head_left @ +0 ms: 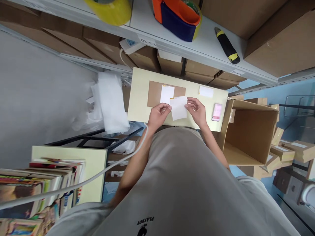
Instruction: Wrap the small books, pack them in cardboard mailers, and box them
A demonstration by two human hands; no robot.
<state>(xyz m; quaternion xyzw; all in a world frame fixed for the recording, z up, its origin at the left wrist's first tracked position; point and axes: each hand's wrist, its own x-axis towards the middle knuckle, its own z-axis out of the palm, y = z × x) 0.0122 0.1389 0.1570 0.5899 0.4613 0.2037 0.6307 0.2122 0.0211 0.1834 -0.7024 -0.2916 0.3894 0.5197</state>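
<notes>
Between my two hands is a small white sheet of paper [178,109] with a bit of yellow on its top left edge. The fingers of my left hand [158,115] pinch its left edge. My right hand [197,112] has thumb and forefinger closed at its right edge, the other fingers loosely curled. Behind the sheet, a second white paper [166,92] lies on a flat brown cardboard piece [153,93], partly covered by the held sheet. Both rest on the pale yellow tabletop [137,95].
A white slip [206,91] and a phone [217,112] lie on the table's right. An open cardboard box [249,134] stands beyond. Above, the shelf holds yellow tape [115,13], a tape dispenser [180,23] and a utility knife [226,46]. Books [56,178] are at lower left; a cable [110,167] crosses my left arm.
</notes>
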